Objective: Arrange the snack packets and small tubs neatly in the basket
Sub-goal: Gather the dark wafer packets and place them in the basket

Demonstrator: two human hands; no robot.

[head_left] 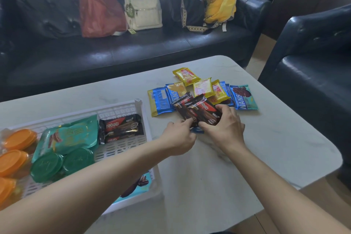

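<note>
Both hands meet on a small stack of dark brown wafer packets [197,109] at the near edge of a loose pile. My left hand [179,137] pinches the stack's near left corner; my right hand [225,126] grips its right end. Behind them lie blue packets [160,101], yellow packets [187,76] and a teal-edged blue packet [244,97]. The white basket [125,107] at left holds more dark wafer packets [121,128], a green pouch [68,135], green-lidded tubs [47,166] and orange-lidded tubs [14,161]. My left forearm hides part of a light blue packet [140,184] in the basket's near corner.
The pale table [256,154] has rounded corners and bare surface to the right and front of the pile. A black sofa [133,51] behind carries a red bag [98,7], a white backpack [143,5] and a yellow bag [221,0]. A dark armchair [313,59] stands right.
</note>
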